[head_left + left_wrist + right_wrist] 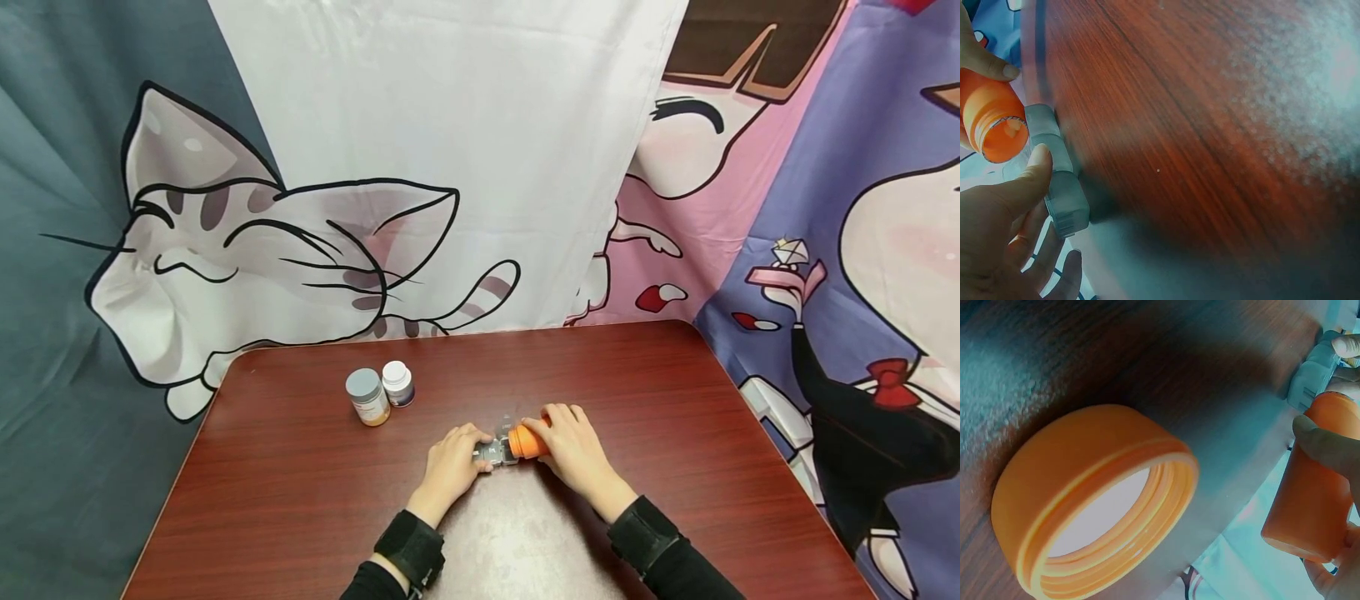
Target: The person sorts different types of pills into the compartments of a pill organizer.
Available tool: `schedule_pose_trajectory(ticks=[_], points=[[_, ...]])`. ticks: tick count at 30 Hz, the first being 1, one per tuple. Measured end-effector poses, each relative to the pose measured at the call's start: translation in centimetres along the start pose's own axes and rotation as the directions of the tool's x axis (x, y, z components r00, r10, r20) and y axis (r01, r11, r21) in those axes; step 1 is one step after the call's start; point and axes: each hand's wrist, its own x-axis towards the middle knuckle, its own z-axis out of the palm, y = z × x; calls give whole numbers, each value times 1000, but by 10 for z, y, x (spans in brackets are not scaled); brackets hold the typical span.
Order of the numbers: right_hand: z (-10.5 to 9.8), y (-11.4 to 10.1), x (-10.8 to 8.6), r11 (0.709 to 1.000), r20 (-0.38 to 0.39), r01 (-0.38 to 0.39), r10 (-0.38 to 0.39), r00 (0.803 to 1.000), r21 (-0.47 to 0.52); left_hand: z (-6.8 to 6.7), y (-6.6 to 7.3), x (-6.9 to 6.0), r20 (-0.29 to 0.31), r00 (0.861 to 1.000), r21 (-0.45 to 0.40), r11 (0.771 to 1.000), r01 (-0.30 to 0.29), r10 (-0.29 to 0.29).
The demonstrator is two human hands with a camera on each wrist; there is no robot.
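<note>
orange bottle [1310, 500] gripped by right hand [576, 446], left hand [452, 463] pinching one pillbox [1067, 200], two jars [367, 398]

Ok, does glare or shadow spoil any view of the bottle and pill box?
Head: pale glare on the table, lower middle; left wrist: bright glare at upper right, away from the orange bottle and pill box; right wrist: dark shadow beside the box, the orange cap large in front.

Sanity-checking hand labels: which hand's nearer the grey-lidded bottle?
Left. The left hand is just right of and nearer the person than the grey-lidded bottle, gripping the pill box; the right hand is farther right, holding the orange bottle.
</note>
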Motion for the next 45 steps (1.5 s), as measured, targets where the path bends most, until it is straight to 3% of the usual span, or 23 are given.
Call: schedule_pose_trajectory(ticks=[31,39,45], points=[[-1,-3,12,989,-50,114,-119,992,-92,1,-1,-1,0,1000,8,1000,10,-10],[0,-4,10,993,-37,97,-99,994,-63,2,-2,-1,-1,1000,2,1000,11,-11],[5,-3,4,999,-32,34,-33,999,10,2,-2,-1,0,1000,1,1000,13,-13]])
